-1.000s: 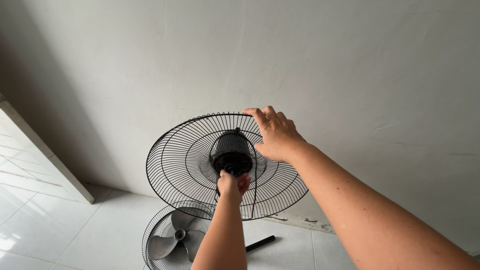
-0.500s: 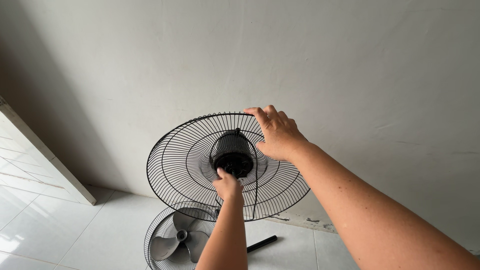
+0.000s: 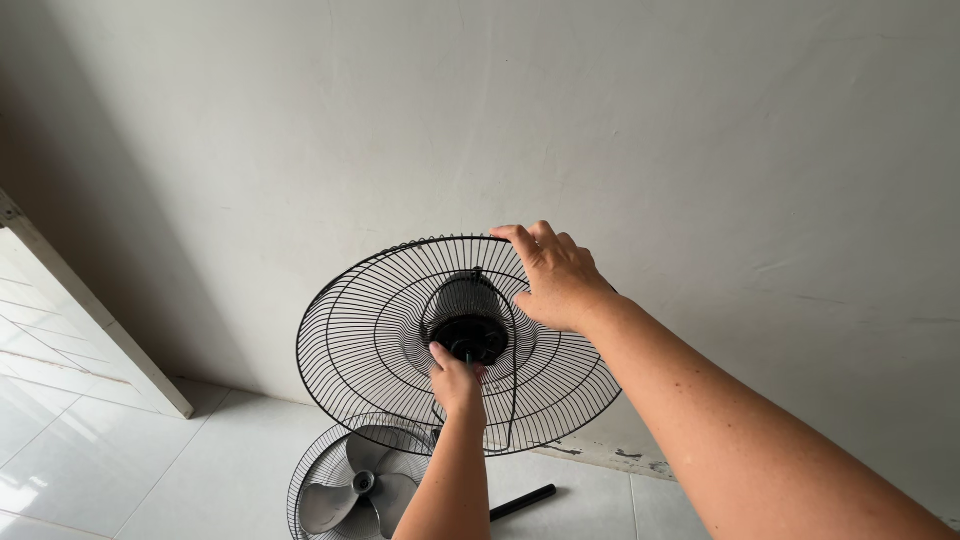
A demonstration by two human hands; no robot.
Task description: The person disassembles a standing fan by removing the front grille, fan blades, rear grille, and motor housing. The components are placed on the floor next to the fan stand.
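Rear fan guard point(image 3: 380, 345), black wire, sits on the motor housing point(image 3: 466, 300) of a pedestal fan, tilted so its open face looks up twd the person; rim runs roughly left-right across the view, motor shaft axis pointing at the camera. L hand point(image 3: 456, 378) is dead centre, fingers curled at the black hub nut point(image 3: 468, 340) on the shaft — looks like a pinch grip on it, tho fingertips are partly hidden so can't tell how tight. R hand point(image 3: 556, 277) is up at the guard's top rim, fingers hooked over the wire, thumb side down, closed on the rim. So L hand is nearer the hub, R is out at the edge, steadying. Below on the tiled floor point(image 3: 150, 470): front guard point(image 3: 310, 480) w/ the grey fan blade point(image 3: 355, 485) lying in it, plus a black pole point(image 3: 520, 502) beside it. White wall point(image 3: 650, 130) behind.
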